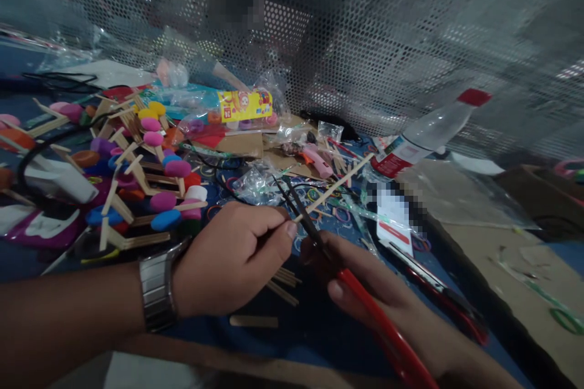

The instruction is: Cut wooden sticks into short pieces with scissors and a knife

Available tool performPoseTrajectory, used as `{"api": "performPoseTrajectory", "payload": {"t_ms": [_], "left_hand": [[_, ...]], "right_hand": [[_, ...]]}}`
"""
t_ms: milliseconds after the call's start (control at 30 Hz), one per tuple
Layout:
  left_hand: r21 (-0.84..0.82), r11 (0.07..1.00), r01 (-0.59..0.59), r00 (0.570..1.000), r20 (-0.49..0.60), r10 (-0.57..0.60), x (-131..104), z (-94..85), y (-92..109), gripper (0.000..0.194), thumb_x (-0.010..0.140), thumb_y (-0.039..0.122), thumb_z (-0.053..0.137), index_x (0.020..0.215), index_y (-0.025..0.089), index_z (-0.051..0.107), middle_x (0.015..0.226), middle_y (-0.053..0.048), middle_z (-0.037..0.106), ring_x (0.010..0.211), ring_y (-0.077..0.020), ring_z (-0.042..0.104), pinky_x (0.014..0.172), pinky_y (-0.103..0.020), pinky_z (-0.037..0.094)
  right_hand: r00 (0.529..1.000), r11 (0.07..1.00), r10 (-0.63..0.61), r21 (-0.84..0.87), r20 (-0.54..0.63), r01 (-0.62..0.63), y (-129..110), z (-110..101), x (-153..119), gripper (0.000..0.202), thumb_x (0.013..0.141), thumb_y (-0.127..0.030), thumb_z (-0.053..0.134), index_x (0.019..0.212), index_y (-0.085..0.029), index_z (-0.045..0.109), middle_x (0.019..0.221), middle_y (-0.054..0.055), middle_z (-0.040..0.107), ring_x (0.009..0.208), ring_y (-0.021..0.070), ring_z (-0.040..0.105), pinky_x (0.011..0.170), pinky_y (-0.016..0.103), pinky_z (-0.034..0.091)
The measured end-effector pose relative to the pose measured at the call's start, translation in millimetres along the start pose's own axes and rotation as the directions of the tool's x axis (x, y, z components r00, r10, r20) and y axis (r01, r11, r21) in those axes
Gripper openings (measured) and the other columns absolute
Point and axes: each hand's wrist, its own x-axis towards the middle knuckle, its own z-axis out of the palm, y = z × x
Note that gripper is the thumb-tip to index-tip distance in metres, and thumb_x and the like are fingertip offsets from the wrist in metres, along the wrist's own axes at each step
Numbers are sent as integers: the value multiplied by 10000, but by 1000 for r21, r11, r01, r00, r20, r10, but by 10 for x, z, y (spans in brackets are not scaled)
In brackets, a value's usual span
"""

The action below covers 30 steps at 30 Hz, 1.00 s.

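My left hand (232, 255), with a metal-banded watch (157, 282) on its wrist, pinches one end of a thin wooden stick (341, 183) between thumb and forefinger. The stick slants up and away to the right. In my right hand (387, 282) is a pair of red-handled scissors (369, 313). Their dark blades cross the stick just beyond my left fingertips; whether they have cut into it cannot be made out. Below the hands lie several loose wooden sticks (285, 289) and a short flat wooden piece (253, 321).
At the left is a pile of wooden-stick models (137, 173) with coloured discs. A tilted plastic bottle (415, 140) with a red cap stands right, above a utility knife (433, 282). Small coloured rings, bags and a pink glue gun (317, 161) lie before a perforated metal screen (292, 30).
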Motion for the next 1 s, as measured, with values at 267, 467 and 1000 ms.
{"api": "performPoseTrajectory", "payload": {"t_ms": [267,467,1000], "left_hand": [[27,999,-20,1000,-4,20,16,6,-4,353,975,249,443,630,173,449,572,56,441,532,-86,384,532,-272,236],[55,998,-36,999,4,35,19,-1,-5,333,967,246,448,647,170,498,586,48,487,545,-92,408,541,-274,247],[151,986,-69,996,-45,76,-1,49,-54,347,976,288,460,644,185,449,581,40,484,531,-106,421,534,-279,253]], "right_hand": [[1000,998,-4,-64,-12,3,40,-41,-26,470,914,-610,564,1284,-329,634,1142,48,696,1010,250,641,928,404,535],[1000,995,0,-98,-4,0,21,-35,-27,464,918,-591,564,1257,-284,642,1055,66,695,963,258,649,890,409,557],[1000,990,-12,-143,5,12,-28,-7,11,295,942,-495,563,1055,-249,679,868,30,634,785,202,578,706,309,534]]}}
